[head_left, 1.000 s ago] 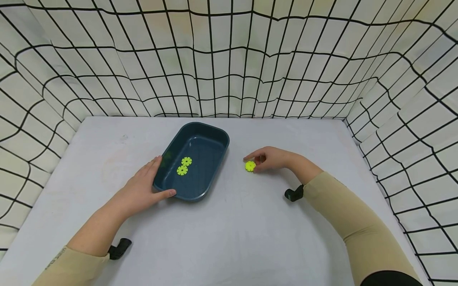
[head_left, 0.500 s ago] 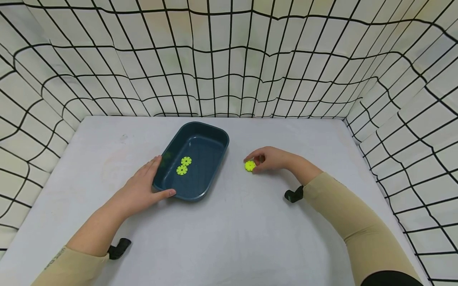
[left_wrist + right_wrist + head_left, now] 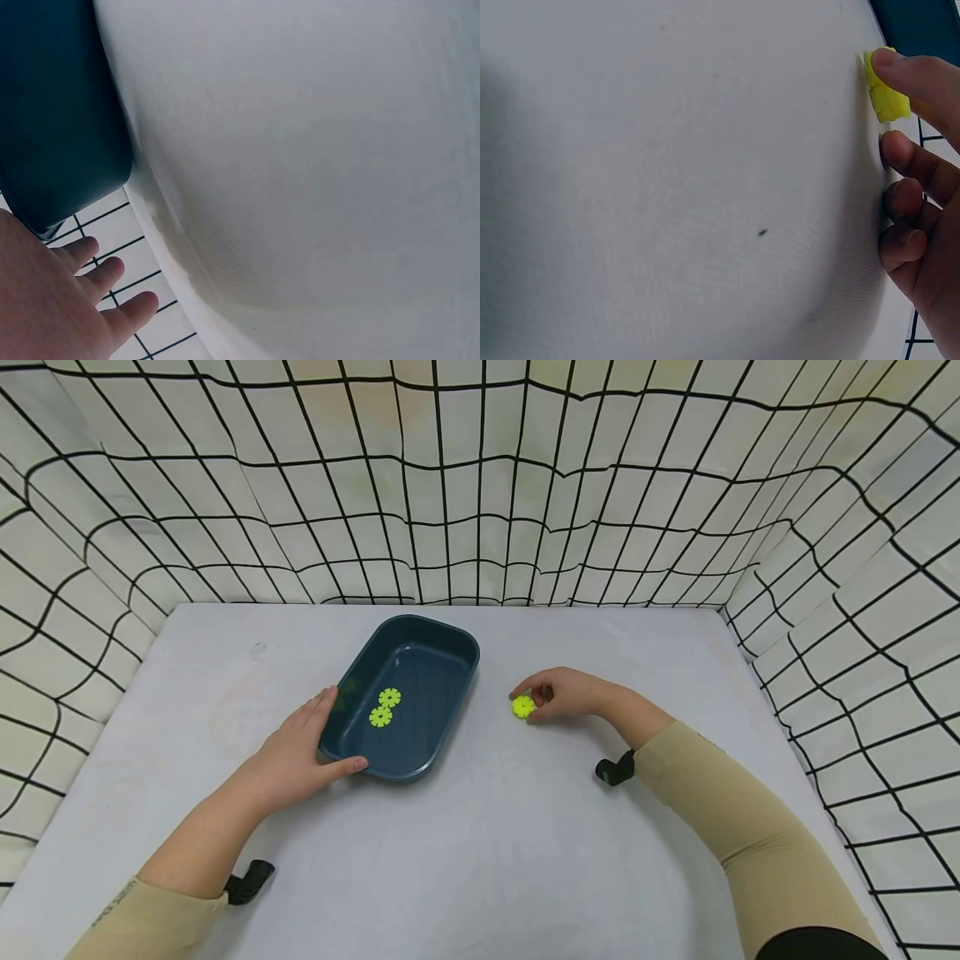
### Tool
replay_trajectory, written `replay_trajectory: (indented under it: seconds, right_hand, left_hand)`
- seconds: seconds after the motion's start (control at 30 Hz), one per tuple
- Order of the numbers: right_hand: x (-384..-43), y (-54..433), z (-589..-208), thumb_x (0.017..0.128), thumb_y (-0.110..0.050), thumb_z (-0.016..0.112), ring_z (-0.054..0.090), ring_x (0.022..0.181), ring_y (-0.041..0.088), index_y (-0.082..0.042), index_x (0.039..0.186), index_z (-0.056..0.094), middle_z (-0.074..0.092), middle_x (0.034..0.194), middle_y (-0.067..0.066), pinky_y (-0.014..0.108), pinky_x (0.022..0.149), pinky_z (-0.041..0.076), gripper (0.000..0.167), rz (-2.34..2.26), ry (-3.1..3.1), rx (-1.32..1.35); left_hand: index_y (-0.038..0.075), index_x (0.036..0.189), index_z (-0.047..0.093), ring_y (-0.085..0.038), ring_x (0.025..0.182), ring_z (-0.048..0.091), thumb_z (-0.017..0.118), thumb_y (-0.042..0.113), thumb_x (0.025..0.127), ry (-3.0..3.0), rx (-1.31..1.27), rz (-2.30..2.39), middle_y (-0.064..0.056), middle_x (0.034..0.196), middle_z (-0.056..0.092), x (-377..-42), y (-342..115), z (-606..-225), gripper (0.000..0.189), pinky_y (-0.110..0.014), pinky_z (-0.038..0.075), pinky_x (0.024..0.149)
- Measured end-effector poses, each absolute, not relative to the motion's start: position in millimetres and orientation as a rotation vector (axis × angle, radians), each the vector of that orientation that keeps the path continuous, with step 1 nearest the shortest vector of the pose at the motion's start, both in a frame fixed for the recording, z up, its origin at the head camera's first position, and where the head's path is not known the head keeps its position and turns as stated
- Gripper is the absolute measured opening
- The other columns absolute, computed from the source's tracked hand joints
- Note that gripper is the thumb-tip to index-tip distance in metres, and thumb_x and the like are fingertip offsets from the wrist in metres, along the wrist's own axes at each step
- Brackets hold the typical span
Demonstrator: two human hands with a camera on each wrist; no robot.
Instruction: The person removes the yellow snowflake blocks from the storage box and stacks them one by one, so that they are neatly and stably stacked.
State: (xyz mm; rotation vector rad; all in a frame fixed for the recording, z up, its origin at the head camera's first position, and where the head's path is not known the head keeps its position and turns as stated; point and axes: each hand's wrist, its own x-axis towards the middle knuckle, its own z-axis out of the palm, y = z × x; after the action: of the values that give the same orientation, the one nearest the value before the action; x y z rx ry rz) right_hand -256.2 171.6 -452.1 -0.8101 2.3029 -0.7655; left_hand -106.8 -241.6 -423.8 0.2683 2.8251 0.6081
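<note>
A dark blue rectangular tray (image 3: 408, 760) stands slanted on the table, left of centre. Two flat yellow-green flower-shaped discs (image 3: 380, 717) lie side by side on its floor. My left hand (image 3: 288, 764) rests against the tray's near left corner, its fingers straight along the left side and its thumb at the near rim. To the tray's right, my right hand (image 3: 570, 695) pinches a short stack of yellow flower-shaped discs (image 3: 522, 707) between thumb and index finger. In the right wrist view the stack (image 3: 889, 94) shows edge-on, low at the table, with the other fingers curled below it.
A white cloth covers the table (image 3: 480, 860). Black netting (image 3: 480, 518) over pale walls rises behind the table and along both sides. A small black wrist device (image 3: 251, 882) hangs at the left wrist, and another black device (image 3: 616, 768) at the right.
</note>
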Motion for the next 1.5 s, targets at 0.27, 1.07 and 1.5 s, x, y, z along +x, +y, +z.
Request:
replay_trajectory:
  seconds: [0.27,1.07,1.5]
  right_hand:
    - [-256.4,171.2,-453.5,0.086,-0.024,0.08,0.053,0.086,0.016,-0.024,0.124,0.07,0.057,0.088,-0.001,0.029,0.075,0.045,0.039,-0.752,2.317,-0.821]
    - [-257.4,172.6,-448.8,0.086,-0.026,0.079,0.054,0.084,0.017,-0.027,0.131,0.066,0.06,0.09,0.0,0.03,0.073,0.045,0.047,-0.771,2.285,-0.79]
    - [-262.6,172.0,-430.9,0.089,-0.026,0.075,0.06,0.086,0.021,-0.023,0.131,0.067,0.064,0.1,-0.002,0.035,0.076,0.05,0.043,-0.809,2.322,-0.803]
  left_hand:
    - [0.003,0.159,-0.001,-0.049,0.146,0.015,0.063,0.074,0.08,2.824,0.269,0.608,-0.026,0.162,0.01,-106.9,-241.8,-424.5,0.123,-0.068,0.022,0.111]
    - [0.002,0.158,0.001,-0.049,0.145,0.016,0.064,0.072,0.081,2.831,0.278,0.614,-0.027,0.162,0.011,-106.8,-241.8,-424.1,0.123,-0.068,0.023,0.111]
    - [0.002,0.158,0.001,-0.049,0.145,0.016,0.065,0.072,0.081,2.835,0.278,0.61,-0.027,0.162,0.012,-107.7,-242.5,-425.8,0.123,-0.068,0.023,0.111]
